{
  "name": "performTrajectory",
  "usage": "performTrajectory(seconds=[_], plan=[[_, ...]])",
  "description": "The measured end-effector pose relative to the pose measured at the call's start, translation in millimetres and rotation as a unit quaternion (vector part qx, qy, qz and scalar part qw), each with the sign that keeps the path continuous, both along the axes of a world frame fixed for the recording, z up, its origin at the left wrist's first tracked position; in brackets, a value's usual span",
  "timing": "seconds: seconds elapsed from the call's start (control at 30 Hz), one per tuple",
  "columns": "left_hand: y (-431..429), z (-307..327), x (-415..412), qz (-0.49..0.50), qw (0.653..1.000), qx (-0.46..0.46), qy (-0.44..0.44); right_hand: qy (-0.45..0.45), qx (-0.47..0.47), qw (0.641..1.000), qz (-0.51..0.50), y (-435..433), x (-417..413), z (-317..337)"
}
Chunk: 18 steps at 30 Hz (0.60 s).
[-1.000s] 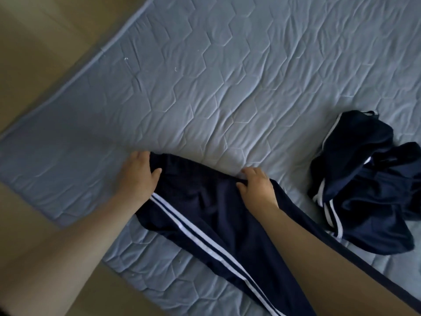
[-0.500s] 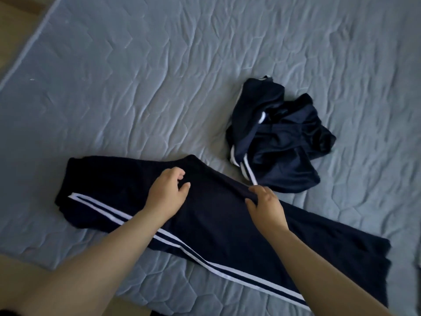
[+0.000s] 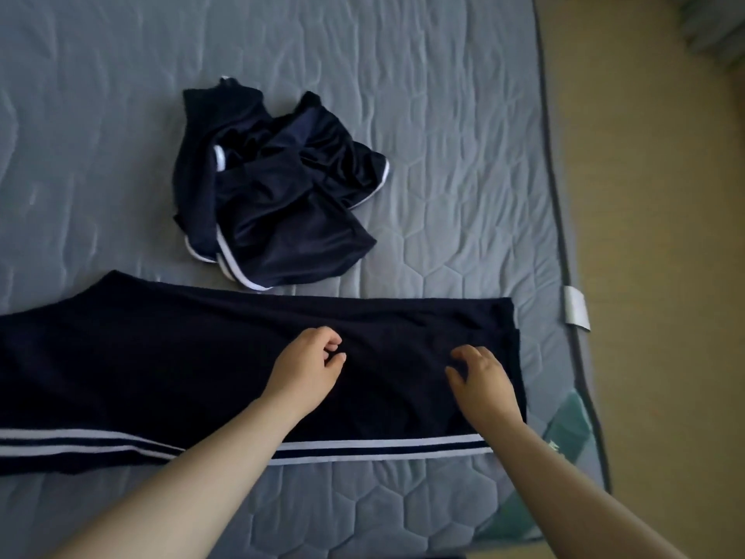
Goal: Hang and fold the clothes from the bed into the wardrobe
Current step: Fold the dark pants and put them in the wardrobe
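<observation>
I am resting my left hand [image 3: 308,367] on the navy trousers [image 3: 161,365] on the bed [image 3: 463,175], fingers loosely curled, holding nothing. My right hand [image 3: 483,379] is touching them, fingers apart

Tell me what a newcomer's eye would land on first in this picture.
First, the long navy track pants with white side stripes, spread flat across the near part of the grey quilted bed, with the left hand and right hand over their right end. Next, the crumpled navy garment with white trim, lying just beyond the pants.
</observation>
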<state>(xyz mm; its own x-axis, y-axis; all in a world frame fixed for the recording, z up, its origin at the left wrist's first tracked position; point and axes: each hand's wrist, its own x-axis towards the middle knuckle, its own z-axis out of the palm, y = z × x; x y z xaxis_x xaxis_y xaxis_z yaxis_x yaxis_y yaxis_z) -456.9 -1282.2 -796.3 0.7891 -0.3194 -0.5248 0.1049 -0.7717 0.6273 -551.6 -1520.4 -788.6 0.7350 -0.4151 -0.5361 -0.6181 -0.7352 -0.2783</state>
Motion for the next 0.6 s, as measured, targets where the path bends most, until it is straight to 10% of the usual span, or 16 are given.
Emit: performTrajectory(seconds=[0.6], plan=[[-139,-53,-6,-0.19,0.96,0.173,-0.108,-0.103,0.029,0.987,-0.123,-117,-25,-56]])
